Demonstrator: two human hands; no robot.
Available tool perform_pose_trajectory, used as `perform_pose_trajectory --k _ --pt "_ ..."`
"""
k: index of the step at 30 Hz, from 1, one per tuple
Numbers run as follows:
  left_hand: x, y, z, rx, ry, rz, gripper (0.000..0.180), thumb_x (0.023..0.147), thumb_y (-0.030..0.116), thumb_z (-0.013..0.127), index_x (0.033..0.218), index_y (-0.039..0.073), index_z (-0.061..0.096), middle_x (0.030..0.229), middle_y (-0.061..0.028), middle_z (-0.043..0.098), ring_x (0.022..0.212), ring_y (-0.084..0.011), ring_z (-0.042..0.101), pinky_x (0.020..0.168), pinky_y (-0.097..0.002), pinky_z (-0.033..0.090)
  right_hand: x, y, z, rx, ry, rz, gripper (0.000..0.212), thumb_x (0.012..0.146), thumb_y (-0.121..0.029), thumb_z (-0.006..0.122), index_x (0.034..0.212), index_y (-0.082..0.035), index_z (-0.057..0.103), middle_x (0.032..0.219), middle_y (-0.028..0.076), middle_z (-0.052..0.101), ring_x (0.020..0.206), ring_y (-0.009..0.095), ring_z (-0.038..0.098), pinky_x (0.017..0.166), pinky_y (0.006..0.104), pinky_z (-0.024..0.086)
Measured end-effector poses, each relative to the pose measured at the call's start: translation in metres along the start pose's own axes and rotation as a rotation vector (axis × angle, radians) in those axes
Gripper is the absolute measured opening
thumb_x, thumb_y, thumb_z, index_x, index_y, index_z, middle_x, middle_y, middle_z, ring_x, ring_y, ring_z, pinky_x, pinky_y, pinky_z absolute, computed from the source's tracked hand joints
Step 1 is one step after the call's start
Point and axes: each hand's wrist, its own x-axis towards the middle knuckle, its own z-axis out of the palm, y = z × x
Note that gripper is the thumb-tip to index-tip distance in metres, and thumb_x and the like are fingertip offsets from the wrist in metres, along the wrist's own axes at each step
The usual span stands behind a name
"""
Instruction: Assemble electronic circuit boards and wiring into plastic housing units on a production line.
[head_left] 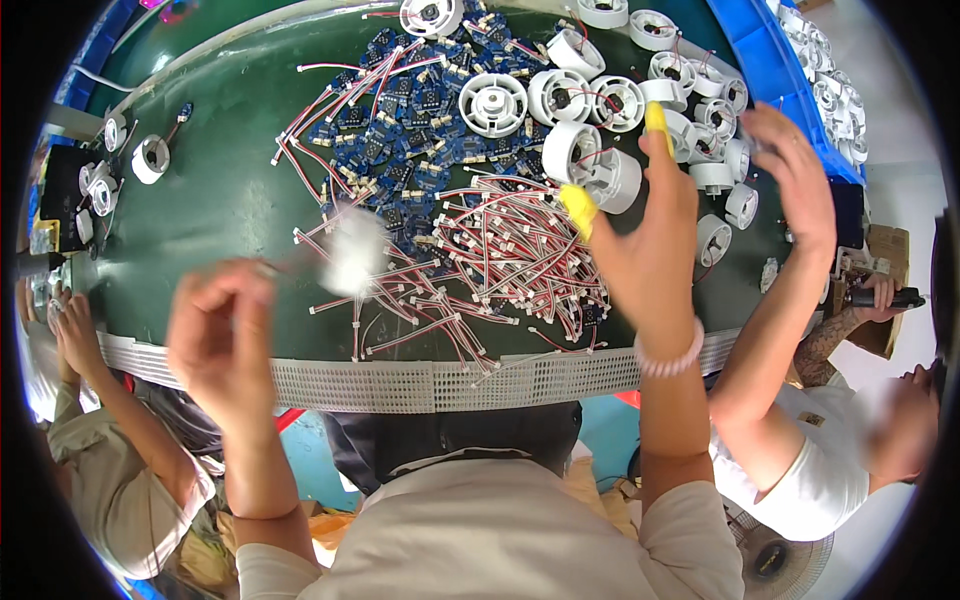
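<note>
My left hand [225, 320] is raised over the left side of the green work surface, blurred, its thumb and fingers pinched together. A thin reddish wire seems to run from the pinch to a motion-smeared white part [355, 250], whose shape I cannot make out. Over on the right, my right hand [650, 240] wears yellow finger covers on thumb and index finger, spread apart. Close to those fingertips is a white round fan-like housing [612, 182]; I cannot tell whether they touch it. Below lie a pile of red-and-white connector cables [520, 245] and a heap of blue circuit boards [400, 140].
Several white housings with wires [710, 115] crowd the right. A blue bin [790, 90] holds more. A co-worker's hand [795, 170] reaches in beside them; another's hands [75, 330] work at far left. A single housing [151, 159] sits left. White perforated trim [350, 387] edges the front.
</note>
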Motion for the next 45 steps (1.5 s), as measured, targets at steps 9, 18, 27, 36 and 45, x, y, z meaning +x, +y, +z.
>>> perform_pose_trajectory --k 9,18,27,36,45 --pt "0.046 -0.012 0.031 0.689 -0.071 0.492 0.032 0.067 0.001 0.071 0.098 0.008 0.066 0.101 -0.008 0.06 0.097 -0.0268 0.055 0.085 -0.0363 0.042 -0.037 0.052 -0.011 0.305 -0.242 -0.026 0.05 0.069 0.009 0.062 0.117 -0.004 0.054 0.128 0.015 0.053 0.114 0.033 0.051 0.093 0.0364 0.043" --pt "0.037 -0.003 0.08 0.433 -0.609 0.37 0.031 0.069 -0.002 0.069 0.099 0.003 0.065 0.09 -0.0103 0.059 0.084 -0.0277 0.056 0.072 -0.0362 0.046 -0.055 0.056 -0.037 0.494 0.029 0.477 0.047 0.071 0.002 0.07 0.115 0.001 0.055 0.106 0.012 0.063 0.099 0.024 0.058 0.082 0.0317 0.045" --pt "0.01 0.001 0.05 -0.039 -0.349 -0.106 0.024 0.078 -0.011 0.059 0.1 -0.001 0.062 0.091 -0.0054 0.053 0.08 -0.0105 0.051 0.069 -0.0213 0.045 -0.05 0.039 -0.031 0.269 -0.127 0.204 0.032 0.062 0.002 0.072 0.092 -0.003 0.064 0.086 0.008 0.061 0.08 0.025 0.053 0.069 0.0331 0.043" --pt "-0.02 0.009 0.046 -0.533 -0.351 -0.356 0.021 0.082 -0.011 0.054 0.101 -0.001 0.05 0.099 -0.0084 0.054 0.086 -0.013 0.059 0.074 -0.026 0.052 -0.044 0.021 -0.012 0.173 -0.146 0.099 0.021 0.063 -0.003 0.067 0.084 -0.005 0.065 0.09 0.006 0.061 0.089 0.025 0.052 0.078 0.0377 0.038" --pt "-0.03 0.002 0.048 -0.609 -0.36 -0.466 0.02 0.084 -0.012 0.052 0.102 -0.002 0.053 0.098 -0.0071 0.053 0.09 -0.0137 0.059 0.078 -0.0277 0.055 -0.044 0.026 0.001 -0.016 -0.035 -0.068 0.025 0.064 -0.003 0.064 0.089 -0.005 0.062 0.09 0.006 0.061 0.089 0.026 0.053 0.08 0.039 0.037"
